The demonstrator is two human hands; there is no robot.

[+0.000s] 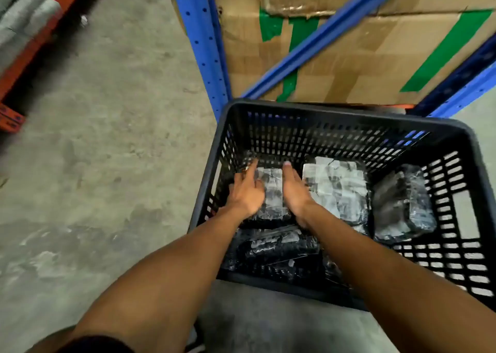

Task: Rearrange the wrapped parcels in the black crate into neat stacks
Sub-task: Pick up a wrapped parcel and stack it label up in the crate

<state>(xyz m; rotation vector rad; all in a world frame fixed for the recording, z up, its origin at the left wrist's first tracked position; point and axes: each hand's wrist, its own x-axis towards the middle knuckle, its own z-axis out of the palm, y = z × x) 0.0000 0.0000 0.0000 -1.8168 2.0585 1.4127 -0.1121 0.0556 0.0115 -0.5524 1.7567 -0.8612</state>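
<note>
A black perforated crate (346, 116) stands on the concrete floor and holds several dark parcels wrapped in clear plastic. Both my hands reach into its far left corner. My left hand (247, 191) and my right hand (295, 191) press flat against the two sides of one wrapped parcel (272, 194), fingers straight and pointing away from me. A larger parcel with pale tape (336, 189) lies just right of my right hand. Another dark parcel (402, 205) leans by the right wall. More parcels (279, 248) lie at the near side, partly under my forearms.
A blue shelf upright (201, 41) and a diagonal brace (322, 38) rise right behind the crate, with taped cardboard boxes (375, 54) on the rack. An orange rack with grey bundles (24, 25) sits at the far left. Bare concrete floor (107, 151) spreads left of the crate.
</note>
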